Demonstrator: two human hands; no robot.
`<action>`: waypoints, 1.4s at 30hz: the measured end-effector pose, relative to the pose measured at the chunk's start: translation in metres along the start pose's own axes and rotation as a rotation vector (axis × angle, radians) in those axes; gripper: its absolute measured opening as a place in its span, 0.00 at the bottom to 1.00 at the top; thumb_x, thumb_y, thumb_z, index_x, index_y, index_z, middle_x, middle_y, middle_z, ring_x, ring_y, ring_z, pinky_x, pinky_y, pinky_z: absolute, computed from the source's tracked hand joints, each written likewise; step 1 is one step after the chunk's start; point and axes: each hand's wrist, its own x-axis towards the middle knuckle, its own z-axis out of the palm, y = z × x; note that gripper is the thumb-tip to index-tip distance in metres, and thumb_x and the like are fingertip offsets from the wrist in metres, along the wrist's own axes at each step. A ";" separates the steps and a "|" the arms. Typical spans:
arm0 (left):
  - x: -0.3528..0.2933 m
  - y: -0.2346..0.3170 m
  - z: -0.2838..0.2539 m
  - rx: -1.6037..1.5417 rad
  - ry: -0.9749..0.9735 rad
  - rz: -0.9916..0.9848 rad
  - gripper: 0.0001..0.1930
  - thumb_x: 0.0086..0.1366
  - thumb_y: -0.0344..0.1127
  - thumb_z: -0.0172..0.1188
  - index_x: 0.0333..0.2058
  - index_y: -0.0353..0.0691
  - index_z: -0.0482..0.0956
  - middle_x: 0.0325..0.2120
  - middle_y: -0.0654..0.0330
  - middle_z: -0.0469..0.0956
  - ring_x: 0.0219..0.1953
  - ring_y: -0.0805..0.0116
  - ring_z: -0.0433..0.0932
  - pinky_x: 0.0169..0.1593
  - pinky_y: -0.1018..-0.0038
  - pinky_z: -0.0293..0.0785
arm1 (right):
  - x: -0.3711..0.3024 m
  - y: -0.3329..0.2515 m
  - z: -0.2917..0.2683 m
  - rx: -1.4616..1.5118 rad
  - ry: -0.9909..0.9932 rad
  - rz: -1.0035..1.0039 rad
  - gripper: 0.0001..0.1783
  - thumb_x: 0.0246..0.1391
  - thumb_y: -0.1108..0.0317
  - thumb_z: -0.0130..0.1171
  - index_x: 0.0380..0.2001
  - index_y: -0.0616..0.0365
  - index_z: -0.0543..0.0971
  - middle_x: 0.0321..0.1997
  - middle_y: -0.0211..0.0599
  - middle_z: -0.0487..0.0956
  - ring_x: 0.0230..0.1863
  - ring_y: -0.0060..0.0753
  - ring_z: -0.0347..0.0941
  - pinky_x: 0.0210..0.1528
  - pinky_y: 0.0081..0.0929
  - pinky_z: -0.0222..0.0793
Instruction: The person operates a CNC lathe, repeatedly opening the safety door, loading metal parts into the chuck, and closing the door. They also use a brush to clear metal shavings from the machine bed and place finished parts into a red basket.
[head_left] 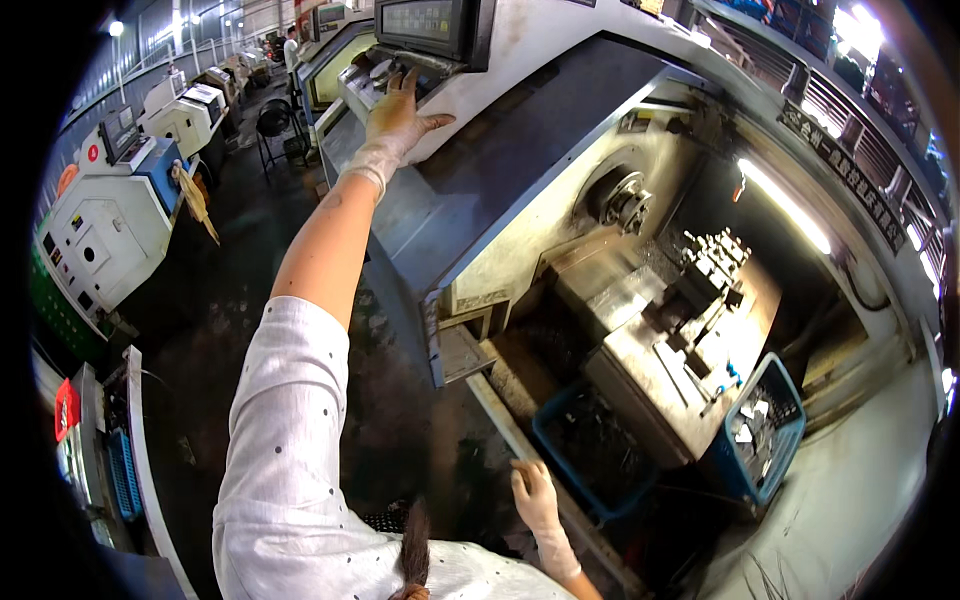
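Observation:
My left hand, in a thin pale glove, stretches up to the control panel of a lathe. Its fingers are spread at the knobs and keys below the dark screen, with the thumb out to the side. Nothing is held in it. Low in the middle, my right hand, also gloved, hangs near the machine's front edge with loosely bent fingers and no object visible in it. Inside the machine, a round chuck faces a row of tool holders on the slide. The dark blue door stands beside the opening.
A blue basket of dark metal pieces stands below the slide. Another blue basket with metal parts is at the right. A lamp lights the inside. More machines and a fan stand across the aisle.

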 end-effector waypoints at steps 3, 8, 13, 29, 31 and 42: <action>-0.023 -0.021 -0.018 -0.279 -0.117 0.122 0.44 0.37 0.59 0.52 0.49 0.40 0.45 0.46 0.47 0.51 0.46 0.52 0.56 0.45 0.65 0.56 | 0.019 -0.031 0.045 0.079 -0.139 -0.059 0.08 0.38 0.73 0.47 0.26 0.60 0.70 0.29 0.42 0.67 0.30 0.39 0.65 0.32 0.24 0.61; -0.253 -0.063 -0.131 -0.240 -0.156 0.343 0.28 0.42 0.33 0.52 0.44 0.36 0.54 0.46 0.50 0.53 0.49 0.52 0.52 0.50 0.61 0.45 | 0.023 -0.062 0.148 0.145 -0.436 -0.095 0.08 0.39 0.71 0.47 0.26 0.60 0.70 0.28 0.40 0.68 0.28 0.37 0.66 0.30 0.24 0.62; -0.512 -0.214 -0.313 0.570 -0.005 -0.768 0.24 0.44 0.29 0.46 0.43 0.33 0.56 0.45 0.48 0.54 0.47 0.53 0.53 0.50 0.64 0.47 | 0.007 -0.105 0.282 0.080 -0.862 -0.316 0.08 0.40 0.70 0.46 0.26 0.59 0.70 0.29 0.38 0.67 0.27 0.31 0.66 0.29 0.20 0.62; -0.578 -0.266 -0.514 2.156 0.708 -1.150 0.25 0.44 0.35 0.51 0.43 0.39 0.57 0.43 0.57 0.59 0.49 0.58 0.51 0.51 0.61 0.40 | -0.119 -0.440 0.642 0.637 -1.755 -1.231 0.09 0.40 0.73 0.46 0.29 0.60 0.68 0.29 0.38 0.67 0.32 0.32 0.65 0.34 0.20 0.60; -0.580 -0.278 -0.515 2.281 0.760 -1.033 0.22 0.45 0.29 0.51 0.42 0.38 0.58 0.43 0.55 0.59 0.48 0.57 0.54 0.51 0.62 0.44 | -0.158 -0.487 0.660 0.743 -1.979 -1.215 0.09 0.41 0.72 0.46 0.30 0.60 0.68 0.29 0.38 0.67 0.32 0.30 0.65 0.35 0.19 0.60; -0.580 -0.280 -0.503 2.462 0.860 -1.188 0.20 0.47 0.19 0.43 0.42 0.33 0.55 0.44 0.48 0.55 0.47 0.53 0.54 0.49 0.63 0.46 | -0.503 -0.678 0.713 0.815 -2.556 0.026 0.09 0.36 0.64 0.50 0.20 0.58 0.71 0.17 0.26 0.66 0.17 0.18 0.57 0.20 0.17 0.53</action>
